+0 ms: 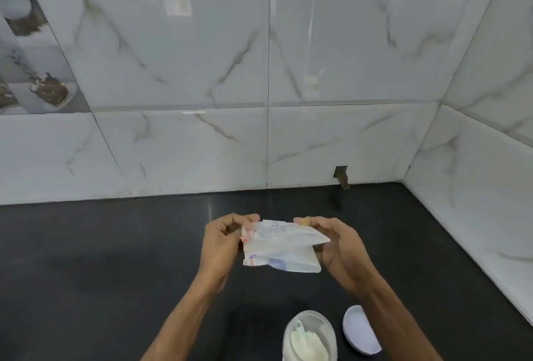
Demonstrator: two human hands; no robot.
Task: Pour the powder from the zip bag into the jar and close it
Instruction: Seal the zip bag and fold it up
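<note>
Hands, left (222, 241) and right (336, 242), pinch zip bag (284, 248) above counter (115, 259).

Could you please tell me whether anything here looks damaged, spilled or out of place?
Only the wall tile: a small dark hole is cut in it just above the black counter, with something brownish sticking out. No spilled powder shows around the open jar or its lid.

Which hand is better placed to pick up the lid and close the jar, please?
The right hand: the lid lies right of the open jar, by the right forearm; the left hand would cross over. Both hold the zip bag.
</note>
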